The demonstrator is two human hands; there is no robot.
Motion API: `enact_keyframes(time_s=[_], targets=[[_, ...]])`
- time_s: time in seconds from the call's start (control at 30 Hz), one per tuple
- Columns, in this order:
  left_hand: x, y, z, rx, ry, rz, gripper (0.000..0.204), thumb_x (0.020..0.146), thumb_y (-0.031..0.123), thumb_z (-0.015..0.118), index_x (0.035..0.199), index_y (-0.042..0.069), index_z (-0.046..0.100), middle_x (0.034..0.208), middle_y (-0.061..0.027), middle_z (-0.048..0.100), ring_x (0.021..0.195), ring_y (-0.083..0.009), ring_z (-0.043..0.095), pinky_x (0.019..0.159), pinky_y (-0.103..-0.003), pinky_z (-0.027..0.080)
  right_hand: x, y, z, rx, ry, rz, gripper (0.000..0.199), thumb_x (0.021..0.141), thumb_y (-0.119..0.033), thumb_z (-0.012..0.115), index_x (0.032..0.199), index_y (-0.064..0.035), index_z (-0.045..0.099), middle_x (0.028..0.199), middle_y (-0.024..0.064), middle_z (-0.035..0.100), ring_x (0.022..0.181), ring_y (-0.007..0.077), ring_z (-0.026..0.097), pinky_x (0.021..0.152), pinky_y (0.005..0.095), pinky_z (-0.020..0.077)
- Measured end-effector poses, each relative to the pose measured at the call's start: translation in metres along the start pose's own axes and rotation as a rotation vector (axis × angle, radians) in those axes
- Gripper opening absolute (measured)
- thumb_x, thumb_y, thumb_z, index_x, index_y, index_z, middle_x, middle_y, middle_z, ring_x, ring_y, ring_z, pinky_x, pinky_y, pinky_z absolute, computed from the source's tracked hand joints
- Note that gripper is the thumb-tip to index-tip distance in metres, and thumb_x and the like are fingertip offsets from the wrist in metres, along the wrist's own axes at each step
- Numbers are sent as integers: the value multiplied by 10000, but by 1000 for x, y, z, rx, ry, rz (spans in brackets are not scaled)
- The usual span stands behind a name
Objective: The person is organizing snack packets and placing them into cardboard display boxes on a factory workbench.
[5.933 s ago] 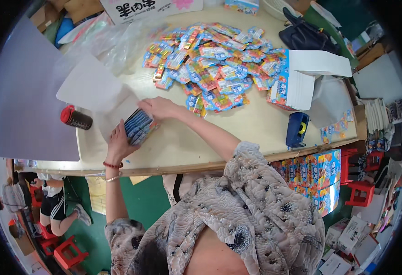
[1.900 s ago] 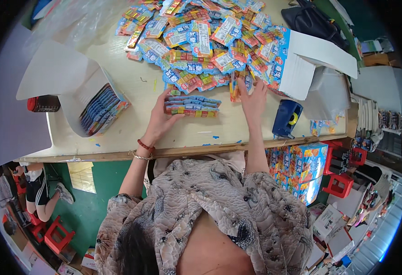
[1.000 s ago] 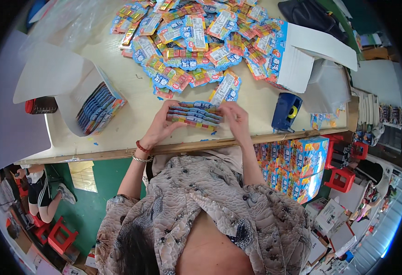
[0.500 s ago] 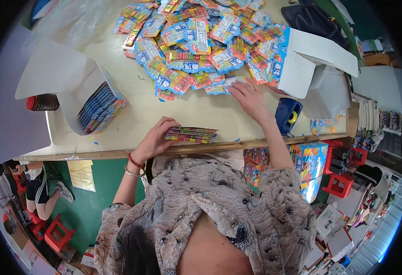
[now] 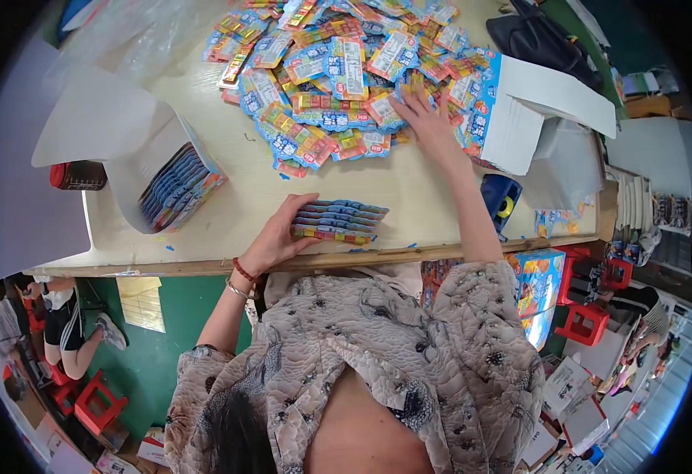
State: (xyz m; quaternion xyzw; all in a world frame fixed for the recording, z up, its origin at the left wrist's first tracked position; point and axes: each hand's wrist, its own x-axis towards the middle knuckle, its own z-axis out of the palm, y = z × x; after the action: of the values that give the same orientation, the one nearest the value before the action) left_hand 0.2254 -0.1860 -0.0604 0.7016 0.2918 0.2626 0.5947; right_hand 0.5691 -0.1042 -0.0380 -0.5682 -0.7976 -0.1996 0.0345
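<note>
Holding a small stack of flat, blue-topped plastic packets with red and yellow fronts (image 5: 340, 221), the bare left hand (image 5: 276, 235) had its thumb and fingers closed around the stack's left end. The stack was just above the near wooden edge of the pale, smooth-topped table (image 5: 251, 178), its packets lined up face to face. A dark red beaded bracelet (image 5: 244, 269) circled the left wrist.

The bare right hand (image 5: 429, 118) was stretched out over the near right part of a broad, loose pile of blue, orange and yellow packets (image 5: 338, 71), its fingers spread wide; whether the fingertips pressed on any packet could not be told.

To the left stood an open white-lined cardboard box (image 5: 105, 118), tilted, with a row of blue-topped packets (image 5: 176, 186) inside. Just beyond it lay a dark bottle with a red lid (image 5: 79, 175). On the right, white-and-blue folded cartons (image 5: 516, 130) sat beside the pile, and a dark blue tape dispenser (image 5: 494, 192) stood nearer the table edge, partly behind the right forearm.
</note>
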Motion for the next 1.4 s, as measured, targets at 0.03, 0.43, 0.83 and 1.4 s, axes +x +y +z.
enact_keyframes(time_s=[0.03, 0.43, 0.83, 1.4], targets=[[-2, -2, 2, -55, 54, -69, 753, 727, -34, 752, 1368, 58, 367, 1261, -118, 453, 1162, -233, 518, 975, -352, 464, 0, 5, -1, 38, -12, -66, 498, 767, -5, 603, 1240, -155, 559, 1262, 54, 560, 1310, 260, 394, 1102, 510, 265], [2, 4, 5, 222, 229, 147, 815, 683, 16, 806, 1354, 90, 351, 1288, -154, 410, 1190, -293, 472, 983, -367, 447, -36, -118, -56, 973, -449, -49, 189, 834, -118, 597, 1019, -102, 635, 917, 73, 654, 952, 277, 622, 817, 391, 477], [6, 3, -1, 156, 68, 44, 666, 669, 36, 805, 1242, 52, 464, 1189, -138, 452, 1067, -276, 544, 884, -337, 504, 6, 13, 11, 80, 2, -32, 537, 740, -43, 639, 1256, -136, 524, 1248, 73, 512, 1233, 255, 448, 1009, 519, 343], [6, 5, -10, 116, -37, 36, 695, 684, 9, 788, 1279, 82, 437, 1292, -132, 374, 1162, -277, 479, 949, -344, 479, -38, -43, -9, 904, -63, 153, 655, 606, -292, 823, 1111, -65, 472, 1035, 80, 480, 1026, 270, 505, 826, 395, 428]])
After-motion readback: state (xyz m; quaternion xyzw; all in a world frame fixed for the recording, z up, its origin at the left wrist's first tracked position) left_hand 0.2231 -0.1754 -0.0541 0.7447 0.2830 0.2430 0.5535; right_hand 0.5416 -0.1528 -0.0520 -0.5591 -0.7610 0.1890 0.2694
